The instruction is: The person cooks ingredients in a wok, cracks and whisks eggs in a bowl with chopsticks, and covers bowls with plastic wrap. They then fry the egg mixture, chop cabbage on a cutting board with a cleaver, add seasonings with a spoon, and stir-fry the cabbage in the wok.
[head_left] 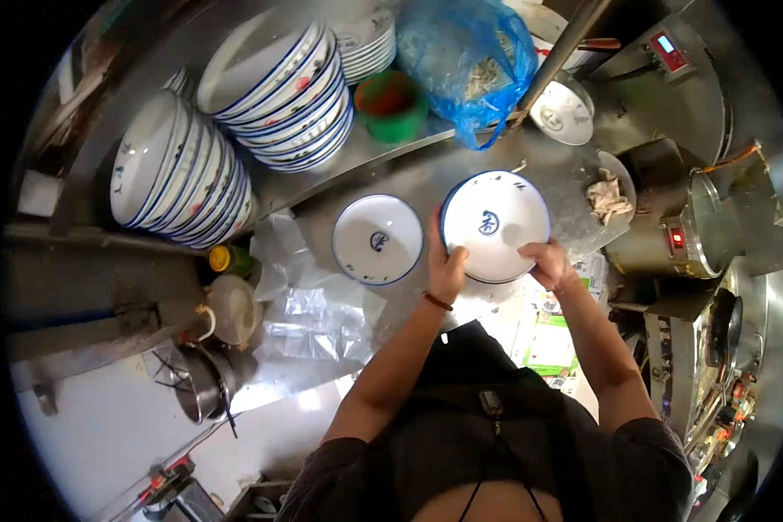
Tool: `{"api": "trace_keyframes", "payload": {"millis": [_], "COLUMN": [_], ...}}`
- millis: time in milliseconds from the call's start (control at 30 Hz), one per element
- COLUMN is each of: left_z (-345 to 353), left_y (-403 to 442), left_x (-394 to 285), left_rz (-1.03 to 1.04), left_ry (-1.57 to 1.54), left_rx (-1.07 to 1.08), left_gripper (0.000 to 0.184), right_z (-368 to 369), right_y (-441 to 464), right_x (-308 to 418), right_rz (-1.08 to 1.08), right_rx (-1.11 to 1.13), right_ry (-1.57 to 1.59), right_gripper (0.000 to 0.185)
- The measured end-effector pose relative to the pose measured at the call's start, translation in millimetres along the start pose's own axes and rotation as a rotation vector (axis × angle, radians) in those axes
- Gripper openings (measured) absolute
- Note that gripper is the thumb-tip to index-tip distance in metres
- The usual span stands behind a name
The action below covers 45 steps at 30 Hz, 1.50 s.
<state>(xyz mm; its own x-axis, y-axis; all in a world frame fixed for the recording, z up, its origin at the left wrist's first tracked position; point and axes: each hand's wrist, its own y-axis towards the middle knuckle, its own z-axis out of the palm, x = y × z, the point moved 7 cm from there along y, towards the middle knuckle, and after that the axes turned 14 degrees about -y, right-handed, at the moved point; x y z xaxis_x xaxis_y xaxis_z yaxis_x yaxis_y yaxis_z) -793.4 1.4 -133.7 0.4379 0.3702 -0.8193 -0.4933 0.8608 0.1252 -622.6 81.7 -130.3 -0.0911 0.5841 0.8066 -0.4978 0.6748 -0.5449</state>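
Both my hands hold a white bowl (505,248) with a blue rim and a blue character on its inside bottom. A second rim edge shows along its left and lower sides; I cannot tell whether another bowl sits beneath. My left hand (447,271) grips the left edge, thumb over the rim and fingers hidden underneath. On the right edge, my right hand (550,264) is closed with its thumb inside the rim. Just left of my left hand, a similar bowl (357,235) stands upright on the metal counter (317,213).
Tall stacks of patterned bowls (278,109) and tilted bowls (187,174) fill the shelf at upper left. Beside them are a green tub (391,106) and a blue plastic bag (461,52). Clear plastic sheeting (313,304) lies left. A metal pot (709,222) stands right.
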Motion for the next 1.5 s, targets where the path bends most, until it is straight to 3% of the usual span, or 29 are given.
{"api": "trace_keyframes", "payload": {"millis": [33, 67, 233, 367, 467, 533, 567, 633, 667, 700, 767, 833, 867, 967, 1033, 1067, 1133, 1233, 1267, 1300, 1333, 1367, 1400, 1433, 1467, 1500], "left_z": [-8, -14, -40, -64, -21, 13, 26, 66, 61, 49, 75, 137, 169, 197, 197, 200, 190, 134, 130, 112, 96, 94, 67, 95, 125, 80], "left_y": [-1, -2, -14, -37, -38, -38, -36, -32, -33, -34, -19, 0, 10, 28, 36, 36, 35, 26, 20, 19, 18, 17, 22, 17, 10, 13], "left_x": [15, 24, 31, 64, 13, 1, -3, 15, 33, 55, 70, 75, 78, 97, 111, 117, 135, 183, 183, 190, 196, 196, 196, 171, 144, 160], "left_rz": [-0.043, -0.088, -0.284, -0.26, 0.046, 0.034, 0.032, -0.22, -0.221, -0.152, -0.038, -0.118, -0.142, -0.192, -0.081, -0.109, -0.283, -0.356, -0.428, -0.45, -0.476, -0.558, -0.409, -0.298, -0.121, -0.179], "left_ry": [0.014, 0.032, 0.057, 0.084, 0.145, 0.024, 0.031, -0.592, -0.584, -0.076, 0.442, -0.064, -0.308, -0.347, -0.271, -0.272, -0.087, -0.213, -0.235, -0.323, -0.408, -0.387, 0.078, 0.645, 1.219, 1.107], "left_rx": [-0.063, -0.126, -0.39, -0.48, -0.564, -0.482, -0.474, -0.294, -0.292, -0.182, -0.109, -0.202, -0.265, -0.206, -0.178, -0.151, -0.302, -0.488, -0.505, -0.454, -0.403, -0.446, -0.116, 0.074, 0.19, 0.102], "left_gripper": [0.077, 0.076, 0.077, 0.079, 0.056, 0.054, 0.054, 0.056, 0.056, 0.058, 0.058, 0.049, 0.045, 0.055, 0.056, 0.056, 0.056, 0.058, 0.054, 0.045, 0.038, 0.031, 0.028, 0.028, 0.029, 0.033], "right_z": [-10, -23, -3, 13, 11, -4, -14, -45, -60, -81, -118, -163, -174, -212, -221, -227, -234, -253, -265, -275, -284, -293, -307, -288, -301, -307], "right_y": [6, 25, 57, 46, 43, 26, 14, 3, -2, 0, -2, 8, 11, 4, 6, 5, 14, 29, 34, 51, 61, 91, 109, 45, 52, 86], "right_x": [-6, -27, -26, 37, 58, 75, 86, 91, 94, 95, 106, 89, 87, 77, 60, 50, 36, 16, 6, -18, -34, -53, -67, -12, -11, -29], "right_rz": [0.001, 0.083, 0.0, -0.238, -0.3, -0.542, -0.512, -0.504, -0.491, -0.543, -0.455, -0.33, -0.339, -0.352, -0.339, -0.325, -0.304, -0.275, -0.264, -0.085, -0.072, -0.11, -0.082, -0.275, -0.4, -0.531], "right_rx": [-0.019, 0.012, 0.105, 0.177, 0.298, 0.36, 0.375, 0.369, 0.369, 0.311, 0.221, 0.035, 0.028, -0.244, -0.392, -0.52, -0.603, -0.762, -0.79, -0.764, -0.876, -1.044, -1.173, -0.823, -1.017, -0.938], "right_ry": [-0.005, -0.041, -0.113, -0.342, -0.248, -0.187, -0.162, -0.041, 0.066, -0.078, -0.216, -0.322, -0.316, -0.092, 0.079, 0.252, 0.46, 0.522, 0.575, 0.641, 0.633, 0.259, -0.131, 0.394, 0.1, -0.066], "right_gripper": [0.045, 0.064, 0.076, 0.075, 0.077, 0.08, 0.084, 0.084, 0.083, 0.08, 0.073, 0.052, 0.052, 0.045, 0.045, 0.045, 0.047, 0.043, 0.043, 0.048, 0.055, 0.053, 0.051, 0.065, 0.073, 0.073]}}
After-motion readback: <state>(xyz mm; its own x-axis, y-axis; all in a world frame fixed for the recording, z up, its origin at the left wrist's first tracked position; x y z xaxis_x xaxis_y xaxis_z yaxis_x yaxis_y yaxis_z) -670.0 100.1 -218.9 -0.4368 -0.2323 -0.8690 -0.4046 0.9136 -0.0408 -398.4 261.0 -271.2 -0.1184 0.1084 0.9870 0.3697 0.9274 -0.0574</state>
